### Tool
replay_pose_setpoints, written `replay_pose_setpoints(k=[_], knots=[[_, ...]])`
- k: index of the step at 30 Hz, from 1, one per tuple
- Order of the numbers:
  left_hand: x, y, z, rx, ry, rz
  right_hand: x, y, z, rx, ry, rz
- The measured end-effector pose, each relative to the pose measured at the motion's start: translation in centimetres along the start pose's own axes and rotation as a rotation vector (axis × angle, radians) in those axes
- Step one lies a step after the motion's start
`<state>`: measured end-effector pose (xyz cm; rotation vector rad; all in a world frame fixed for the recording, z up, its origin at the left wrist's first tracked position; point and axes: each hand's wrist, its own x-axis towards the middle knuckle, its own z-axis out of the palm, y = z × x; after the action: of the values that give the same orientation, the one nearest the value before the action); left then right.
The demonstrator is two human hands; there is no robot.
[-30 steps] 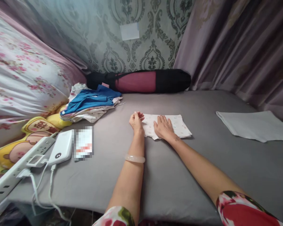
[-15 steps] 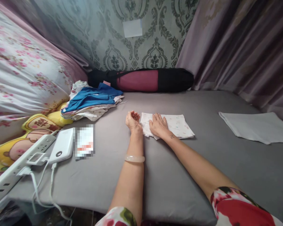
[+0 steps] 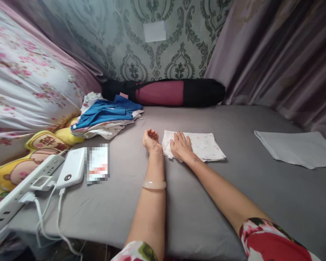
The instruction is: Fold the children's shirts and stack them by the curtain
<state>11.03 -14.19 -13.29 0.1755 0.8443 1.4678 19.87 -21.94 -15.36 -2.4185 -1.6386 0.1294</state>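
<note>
Grey bedsheet (image 3: 111, 210): folded printed cloth (image 3: 206, 145) lay crosswise, extending rightward beneath my flattened right hand (image 3: 182, 148); my left hand (image 3: 151, 142) half-curled, empty.

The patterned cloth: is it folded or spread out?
Folded: the cloth lies flat under the right hand, layers showing along its near edge.

On the bed (image 3: 239, 145) lie a printed cloth (image 3: 203, 145), pale cloth (image 3: 299, 149), clothes (image 3: 105, 115), power bank (image 3: 72, 166), pixelated item (image 3: 98, 163) and, along the back, a bag (image 3: 163, 93).
</note>
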Motion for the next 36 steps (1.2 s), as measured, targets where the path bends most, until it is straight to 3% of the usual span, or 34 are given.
replay_pose_setpoints(k=[12, 25, 31, 36], knots=[[0.7, 0.9, -0.4, -0.009, 0.017, 0.019, 1.5, -3.4, 0.1, 0.044, -0.006, -0.172], [1.0, 0.5, -0.4, 0.025, 0.037, 0.037, 1.6, -3.5, 0.6, 0.050, -0.025, -0.172], [0.3, 0.0, -0.1, 0.104, -0.013, 0.086, 1.3, -2.1, -0.3, 0.130, -0.003, -0.160], [0.0, -0.7, 0.0, 0.200, -0.076, 0.127, 0.2, 0.6, -1.7, 0.052, -0.005, -0.119]])
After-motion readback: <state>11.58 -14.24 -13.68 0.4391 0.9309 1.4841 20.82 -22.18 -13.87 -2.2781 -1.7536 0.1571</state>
